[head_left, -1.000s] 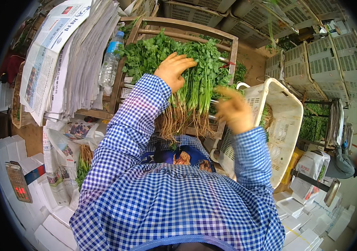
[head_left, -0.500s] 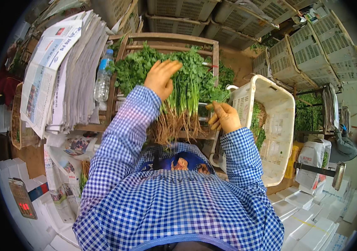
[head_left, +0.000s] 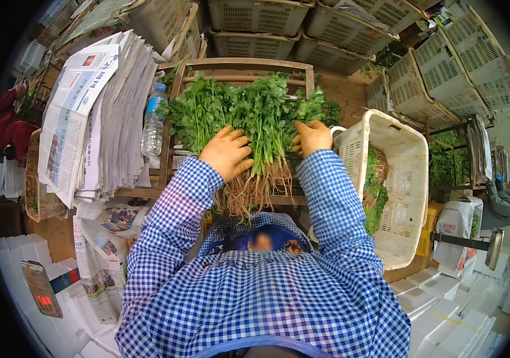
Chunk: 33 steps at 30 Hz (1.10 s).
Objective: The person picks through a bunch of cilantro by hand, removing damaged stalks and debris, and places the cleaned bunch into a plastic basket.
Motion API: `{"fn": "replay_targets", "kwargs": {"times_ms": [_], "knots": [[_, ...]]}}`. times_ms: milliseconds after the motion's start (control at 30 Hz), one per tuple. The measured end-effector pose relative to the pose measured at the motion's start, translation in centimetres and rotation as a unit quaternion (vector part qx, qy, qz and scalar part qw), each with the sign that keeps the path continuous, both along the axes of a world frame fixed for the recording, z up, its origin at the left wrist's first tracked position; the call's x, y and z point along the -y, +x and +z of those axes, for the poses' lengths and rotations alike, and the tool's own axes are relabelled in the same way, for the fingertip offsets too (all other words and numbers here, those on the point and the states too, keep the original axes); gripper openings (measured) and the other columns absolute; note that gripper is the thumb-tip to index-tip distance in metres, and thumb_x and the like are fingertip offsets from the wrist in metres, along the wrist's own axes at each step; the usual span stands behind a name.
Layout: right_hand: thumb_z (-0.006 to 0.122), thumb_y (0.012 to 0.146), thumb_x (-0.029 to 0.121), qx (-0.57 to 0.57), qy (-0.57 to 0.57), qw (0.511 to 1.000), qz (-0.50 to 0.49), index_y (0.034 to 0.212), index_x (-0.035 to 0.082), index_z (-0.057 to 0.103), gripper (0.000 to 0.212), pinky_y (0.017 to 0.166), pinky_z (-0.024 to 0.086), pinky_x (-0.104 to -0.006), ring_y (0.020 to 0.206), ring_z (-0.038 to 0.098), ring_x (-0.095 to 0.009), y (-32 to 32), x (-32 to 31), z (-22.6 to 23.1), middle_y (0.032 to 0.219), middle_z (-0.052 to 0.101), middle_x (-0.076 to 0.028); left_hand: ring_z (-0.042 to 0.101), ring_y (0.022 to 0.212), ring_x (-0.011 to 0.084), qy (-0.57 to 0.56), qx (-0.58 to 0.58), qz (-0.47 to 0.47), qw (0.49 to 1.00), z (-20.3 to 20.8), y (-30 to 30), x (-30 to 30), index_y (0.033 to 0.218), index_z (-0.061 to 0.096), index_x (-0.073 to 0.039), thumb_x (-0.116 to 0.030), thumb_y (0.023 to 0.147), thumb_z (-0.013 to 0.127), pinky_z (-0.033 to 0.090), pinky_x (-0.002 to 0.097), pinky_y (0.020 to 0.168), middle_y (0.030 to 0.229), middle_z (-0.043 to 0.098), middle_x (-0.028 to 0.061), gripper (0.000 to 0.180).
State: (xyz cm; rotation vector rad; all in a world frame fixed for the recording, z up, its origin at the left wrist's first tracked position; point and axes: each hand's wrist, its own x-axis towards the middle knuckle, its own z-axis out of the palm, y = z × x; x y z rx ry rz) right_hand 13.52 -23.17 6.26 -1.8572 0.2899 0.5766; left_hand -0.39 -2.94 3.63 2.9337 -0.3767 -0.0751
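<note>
A broad bunch of coriander [head_left: 261,113] lies on a wooden-framed stand in front of me, leaves at the far side. Its tangled brown roots [head_left: 252,194] hang toward my body. Across the stems on the bunch's left part, my left hand [head_left: 227,153] is closed, its fingers bent over them just above the roots. At the right edge, my right hand [head_left: 313,138] has its fingers curled in against the stems, with leafy tops [head_left: 307,107] sticking out beyond it. The fingertips of the right hand are partly hidden by greenery.
Left of the stand [head_left: 177,89] are a plastic bottle [head_left: 152,125] with a blue cap and a tall stack of newspapers [head_left: 108,119]. A white crate [head_left: 407,197] with more greens stands at my right. Stacked crates [head_left: 258,48] line the back; a person [head_left: 497,203] is far right.
My left hand has come down from the leaves to the lower stems. My right hand has moved up and left onto the bunch's right edge. The whole view has shifted slightly.
</note>
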Motion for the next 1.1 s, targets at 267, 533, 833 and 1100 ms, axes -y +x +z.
{"fn": "replay_targets", "kwargs": {"times_ms": [267, 533, 833, 1100], "knots": [[0.072, 0.091, 0.016, 0.167, 0.050, 0.984, -0.030, 0.110, -0.012, 0.063, 0.035, 0.043, 0.046, -0.0282, 0.048, 0.062, -0.016, -1.1, 5.4, 7.1, 0.066, 0.066, -0.012, 0.048, 0.137, 0.0351, -0.065, 0.039, 0.024, 0.997, -1.3, -0.9, -0.5, 0.117, 0.068, -0.003, -0.035, 0.097, 0.063, 0.029, 0.0541, 0.121, 0.133, 0.061, 0.0164, 0.038], [0.070, 0.089, 0.009, 0.217, 0.086, 0.972, 0.013, 0.117, -0.012, 0.062, 0.036, 0.047, 0.052, -0.0263, 0.050, 0.062, -0.015, -0.4, 7.8, 12.1, 0.088, 0.072, -0.016, 0.048, 0.137, 0.0334, -0.083, 0.058, 0.024, 0.995, -2.2, -0.4, -0.3, 0.117, 0.068, -0.005, -0.030, 0.096, 0.064, 0.028, 0.0547, 0.121, 0.134, 0.062, 0.0148, 0.034], [0.062, 0.102, 0.022, 0.091, -0.007, 0.992, 0.083, 0.137, 0.005, 0.057, 0.040, 0.078, 0.057, -0.0294, 0.088, 0.070, -0.015, 4.2, 1.1, -0.9, 0.106, 0.074, -0.012, 0.048, 0.138, 0.0319, -0.091, 0.058, 0.043, 0.993, -2.1, -0.8, -0.5, 0.116, 0.067, -0.006, -0.028, 0.095, 0.066, 0.026, 0.0556, 0.122, 0.136, 0.061, 0.0148, 0.031], [0.068, 0.093, 0.037, 0.211, -0.390, 0.833, 0.330, 0.120, 0.012, 0.068, 0.037, 0.077, 0.058, -0.0394, 0.085, 0.072, -0.025, -4.2, 6.6, -2.4, 0.096, 0.074, -0.009, 0.048, 0.139, 0.0294, -0.076, 0.053, 0.055, 0.994, -2.5, -0.5, 0.1, 0.122, 0.066, -0.008, -0.031, 0.097, 0.062, 0.025, 0.0531, 0.123, 0.138, 0.060, 0.0131, 0.034]]}}
